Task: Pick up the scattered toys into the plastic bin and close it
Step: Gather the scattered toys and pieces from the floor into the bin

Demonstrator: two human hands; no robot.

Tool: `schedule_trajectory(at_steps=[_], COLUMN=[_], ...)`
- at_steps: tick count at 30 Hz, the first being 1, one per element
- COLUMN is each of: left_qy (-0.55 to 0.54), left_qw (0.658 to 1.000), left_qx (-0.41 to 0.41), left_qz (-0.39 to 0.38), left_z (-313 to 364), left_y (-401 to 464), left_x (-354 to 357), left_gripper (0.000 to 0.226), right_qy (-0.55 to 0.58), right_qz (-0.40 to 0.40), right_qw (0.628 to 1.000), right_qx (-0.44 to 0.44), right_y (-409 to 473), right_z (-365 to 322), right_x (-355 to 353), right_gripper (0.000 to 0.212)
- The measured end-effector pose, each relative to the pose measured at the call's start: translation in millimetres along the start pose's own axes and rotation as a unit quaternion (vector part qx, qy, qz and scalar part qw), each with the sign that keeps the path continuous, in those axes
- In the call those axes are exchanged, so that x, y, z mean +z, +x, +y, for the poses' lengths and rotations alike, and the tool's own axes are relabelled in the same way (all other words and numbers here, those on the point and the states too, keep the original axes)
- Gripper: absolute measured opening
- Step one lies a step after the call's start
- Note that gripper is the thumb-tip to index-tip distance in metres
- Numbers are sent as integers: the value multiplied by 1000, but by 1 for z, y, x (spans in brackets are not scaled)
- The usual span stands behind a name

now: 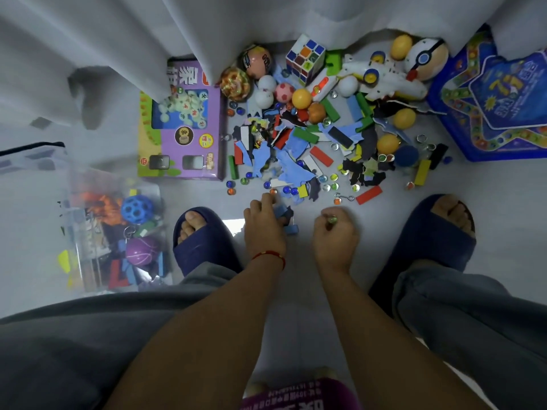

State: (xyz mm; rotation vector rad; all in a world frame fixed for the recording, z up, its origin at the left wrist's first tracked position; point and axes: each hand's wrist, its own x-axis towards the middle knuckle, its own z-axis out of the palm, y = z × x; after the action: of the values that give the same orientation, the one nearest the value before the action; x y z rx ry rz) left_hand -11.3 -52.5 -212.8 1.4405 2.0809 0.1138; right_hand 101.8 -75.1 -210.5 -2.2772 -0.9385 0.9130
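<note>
A heap of scattered toys [319, 134] lies on the grey floor ahead: marbles, coloured wooden blocks, puzzle pieces, small balls, a Rubik's cube [305, 58], a white toy plane [381, 76]. My left hand [265, 226] is low at the near edge of the heap, closed on blue puzzle pieces [285, 220], its fingertips touching an orange marble. My right hand [336, 232] is a fist beside it with a marble [331, 219] pinched in the fingers. The clear plastic bin [88, 226] stands at the left, holding a blue holed ball, a purple ball and flat pieces.
A purple game box [183, 125] lies left of the heap. A blue star-shaped game board [497, 105] lies at the right. White curtains [148, 39] hang over the far side. My feet in blue slippers [204, 241] flank my hands.
</note>
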Motion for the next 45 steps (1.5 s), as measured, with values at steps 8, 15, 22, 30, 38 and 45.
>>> schedule_trajectory(at_steps=[8,15,22,30,38,45], left_qy=[10,14,-14,42,42,125], left_qw=[1000,999,997,997,998,987], left_qx=[3,-29,-41,29,-5,59], left_qz=[-23,-26,-57,-52,-35,-80], left_z=[-4,2,0,-3,-12,-17], left_y=[-7,-3,-7,-27,-37,-40], left_x=[4,1,-4,-4,2,5], left_gripper=[47,40,29,38,24,40], right_qy=[66,-165,201,440,-199,-224], right_qz=[35,-12,12,-97,-4,4], right_qw=[992,985,955,846,976,961], right_qx=[101,48,218,285,-88,-160], right_y=[27,47,29,59,63,56], right_z=[5,15,14,0,21,33], right_x=[-10,-8,-10,-50,-45,-39], right_gripper=[23,50,36,27,15,16])
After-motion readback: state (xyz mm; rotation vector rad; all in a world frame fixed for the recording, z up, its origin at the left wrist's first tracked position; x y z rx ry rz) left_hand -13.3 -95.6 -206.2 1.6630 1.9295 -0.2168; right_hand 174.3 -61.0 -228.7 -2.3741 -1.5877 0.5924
